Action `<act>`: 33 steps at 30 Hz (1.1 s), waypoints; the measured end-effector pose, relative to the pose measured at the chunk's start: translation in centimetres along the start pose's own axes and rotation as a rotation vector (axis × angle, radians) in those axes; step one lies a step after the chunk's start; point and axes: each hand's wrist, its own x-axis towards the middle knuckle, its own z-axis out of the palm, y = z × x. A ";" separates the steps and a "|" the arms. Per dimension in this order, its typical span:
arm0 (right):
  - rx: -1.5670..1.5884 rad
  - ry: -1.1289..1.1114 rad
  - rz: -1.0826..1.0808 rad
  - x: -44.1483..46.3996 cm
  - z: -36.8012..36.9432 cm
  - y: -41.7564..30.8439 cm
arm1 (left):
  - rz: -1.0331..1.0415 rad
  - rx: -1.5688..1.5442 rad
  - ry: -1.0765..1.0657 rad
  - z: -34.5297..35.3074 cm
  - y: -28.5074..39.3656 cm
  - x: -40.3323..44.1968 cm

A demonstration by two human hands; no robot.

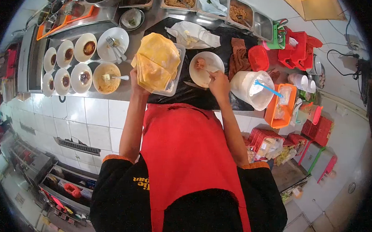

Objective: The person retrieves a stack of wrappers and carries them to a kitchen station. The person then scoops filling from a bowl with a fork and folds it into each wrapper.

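Note:
A stack of yellow dough wrappers (158,61), dusted with flour, rests in my left hand (139,85), whose fingers are mostly hidden under it. Behind the stack lies a clear plastic tray (177,77). My right hand (219,85) is closed on a small pale utensil (211,69), its far end inside a white bowl (196,77). Pinkish minced filling (200,63) sticks to the far left inside of that bowl. A knife (191,84) lies beside the bowl, partly tucked near its rim.
Bowls with dark sauce (84,77), a plate with forks (103,38) and a bowl with a fork (99,84) stand left. A white bucket (251,86), orange basket (277,119) and brown cloth (238,55) are right. Metal food pans (262,27) line the back.

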 end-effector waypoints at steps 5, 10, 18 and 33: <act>0.082 -0.074 -0.072 -0.5 -2.1 -0.7 | -0.034 -0.014 -0.026 -0.8 -0.8 0.3; 0.033 -0.054 -0.050 -0.7 -1.0 -1.1 | -0.051 -0.038 -0.103 -0.4 -1.3 0.4; 0.000 -0.125 -0.051 -0.9 -1.2 -1.7 | -0.055 -0.021 -0.115 -1.4 -1.6 0.6; 0.077 -0.117 -0.015 -1.1 -0.1 -1.1 | -0.127 0.002 -0.091 -1.7 -1.8 0.8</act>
